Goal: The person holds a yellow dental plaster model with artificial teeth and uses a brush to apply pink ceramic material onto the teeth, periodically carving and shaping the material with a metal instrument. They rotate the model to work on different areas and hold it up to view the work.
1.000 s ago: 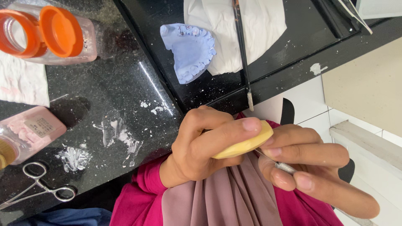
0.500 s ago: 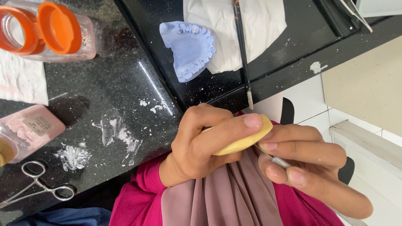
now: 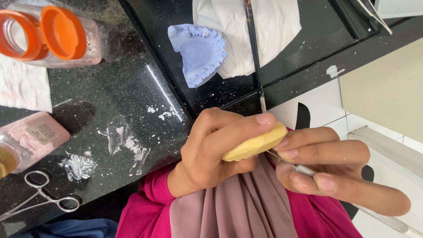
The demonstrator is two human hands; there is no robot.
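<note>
The fine metal tip could slip off the yellow block [image 3: 255, 143] and jab the thumb pressing along its top edge, since that thumb is lying right beside the working spot at centre frame. The left hand [image 3: 211, 152] is closing around the block, thumb and fingers clamping it. The right hand [image 3: 335, 169] is pinching a thin metal tool [image 3: 304, 169] at right centre, its tip touching the block's underside. A blue dental cast [image 3: 200, 53] is sitting upper centre.
</note>
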